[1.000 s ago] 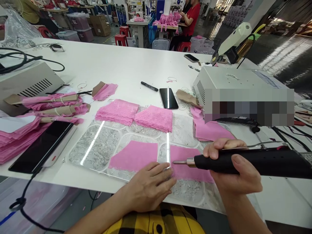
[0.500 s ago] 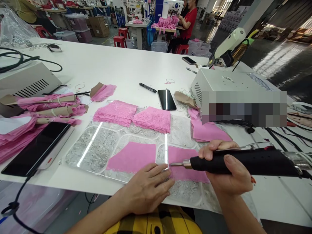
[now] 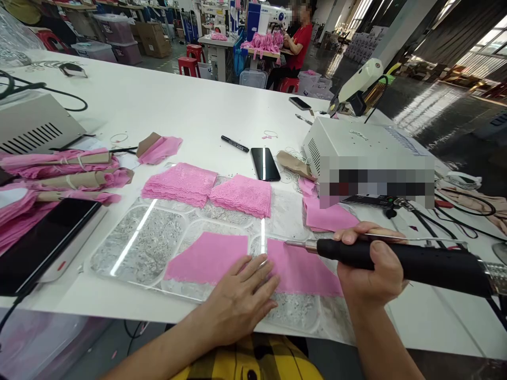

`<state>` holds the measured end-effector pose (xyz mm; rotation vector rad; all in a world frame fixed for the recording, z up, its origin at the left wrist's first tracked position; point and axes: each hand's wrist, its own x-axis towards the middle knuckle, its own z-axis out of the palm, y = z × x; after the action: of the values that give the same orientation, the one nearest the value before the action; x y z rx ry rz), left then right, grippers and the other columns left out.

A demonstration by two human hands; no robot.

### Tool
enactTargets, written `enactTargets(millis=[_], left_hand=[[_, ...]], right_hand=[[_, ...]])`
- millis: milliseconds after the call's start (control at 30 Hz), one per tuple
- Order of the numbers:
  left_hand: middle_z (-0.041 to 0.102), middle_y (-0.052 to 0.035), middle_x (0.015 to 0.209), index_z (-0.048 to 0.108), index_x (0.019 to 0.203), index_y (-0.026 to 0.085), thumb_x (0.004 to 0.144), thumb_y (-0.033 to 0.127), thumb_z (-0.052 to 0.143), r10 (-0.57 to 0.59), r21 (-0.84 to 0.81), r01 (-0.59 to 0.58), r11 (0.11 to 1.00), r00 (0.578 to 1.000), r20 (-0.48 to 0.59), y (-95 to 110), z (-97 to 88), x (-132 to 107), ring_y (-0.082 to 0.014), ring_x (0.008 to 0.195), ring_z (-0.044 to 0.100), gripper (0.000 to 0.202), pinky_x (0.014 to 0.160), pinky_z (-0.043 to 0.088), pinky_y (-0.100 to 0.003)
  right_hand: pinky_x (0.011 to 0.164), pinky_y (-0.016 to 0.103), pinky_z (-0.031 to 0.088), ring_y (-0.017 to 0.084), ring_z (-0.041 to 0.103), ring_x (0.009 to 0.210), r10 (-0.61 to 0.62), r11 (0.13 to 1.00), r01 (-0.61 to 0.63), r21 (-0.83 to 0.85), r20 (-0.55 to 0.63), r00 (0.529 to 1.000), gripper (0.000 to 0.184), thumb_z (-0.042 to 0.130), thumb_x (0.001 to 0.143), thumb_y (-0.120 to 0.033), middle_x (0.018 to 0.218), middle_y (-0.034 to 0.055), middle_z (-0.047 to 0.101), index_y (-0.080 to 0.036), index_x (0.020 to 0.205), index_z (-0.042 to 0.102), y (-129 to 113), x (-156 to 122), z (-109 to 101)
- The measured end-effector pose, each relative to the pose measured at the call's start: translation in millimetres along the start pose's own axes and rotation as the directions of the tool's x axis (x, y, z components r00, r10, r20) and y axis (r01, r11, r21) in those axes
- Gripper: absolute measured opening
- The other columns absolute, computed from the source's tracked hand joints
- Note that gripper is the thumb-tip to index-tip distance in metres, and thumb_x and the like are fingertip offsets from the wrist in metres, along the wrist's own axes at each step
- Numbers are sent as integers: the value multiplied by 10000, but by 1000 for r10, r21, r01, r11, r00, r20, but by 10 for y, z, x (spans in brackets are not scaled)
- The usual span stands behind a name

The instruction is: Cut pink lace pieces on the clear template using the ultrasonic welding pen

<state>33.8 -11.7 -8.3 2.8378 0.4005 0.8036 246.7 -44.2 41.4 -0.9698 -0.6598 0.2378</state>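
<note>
Holding black pen-type tool (image 3: 415,262) in closed right grip (image 3: 368,277), long axis left-right, tip pointing left over pink fabric piece (image 3: 303,272) on clear tray (image 3: 138,248); left grip (image 3: 237,303) flat, open, at its left edge.

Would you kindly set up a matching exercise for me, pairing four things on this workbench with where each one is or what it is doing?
Things:
1. left hand
2. right hand
3. marker pen
4. smartphone

Places or states:
A. lies dark-screened just behind the pink lace stacks
B. grips the black handheld tool
C. lies palm-down where the two pink fabric pieces meet
D. lies on the bare white table, farthest from the person of the four

Pairs: 1-C, 2-B, 3-D, 4-A.
</note>
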Motion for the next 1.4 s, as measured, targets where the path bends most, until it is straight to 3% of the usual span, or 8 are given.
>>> enactTargets(millis=[433, 633, 733, 1400], left_hand=[[671, -135, 1197, 611, 1183, 117, 991, 266, 479, -1, -12, 1, 1000, 1000, -2, -6, -14, 4, -298, 1177, 597, 276, 967, 510, -459], [666, -135, 1214, 615, 1193, 113, 990, 240, 478, 32, -4, -32, 999, 999, -7, -13, -30, -1, -304, 1208, 581, 276, 972, 510, -460], [666, -116, 1227, 626, 1193, 134, 998, 244, 466, 31, 24, -31, 999, 999, -13, -8, -30, -9, -291, 1214, 578, 275, 985, 501, -448], [665, -104, 1232, 634, 1202, 142, 980, 229, 512, 41, 21, -41, 999, 999, 4, -31, -48, -4, -268, 1258, 549, 269, 1036, 465, -418]], right_hand=[[568, 344, 515, 125, 550, 556, -22, 999, 24, -33, 64, 998, 68, 617, 703, -233, 753, -5, 585, -183, 733, 581, 40, 17, 1], [525, 314, 484, 114, 509, 534, -41, 999, 40, -14, -132, 990, 89, 568, 634, -239, 722, -5, 560, -183, 704, 571, -51, 144, -109], [507, 309, 471, 116, 506, 520, -80, 995, 70, -66, -165, 983, 94, 557, 627, -248, 692, 1, 554, -168, 673, 578, -74, 199, -204], [532, 326, 502, 125, 541, 552, -59, 997, 58, -45, -39, 997, 38, 592, 702, -213, 737, -4, 576, -181, 719, 579, -5, 119, -164]])
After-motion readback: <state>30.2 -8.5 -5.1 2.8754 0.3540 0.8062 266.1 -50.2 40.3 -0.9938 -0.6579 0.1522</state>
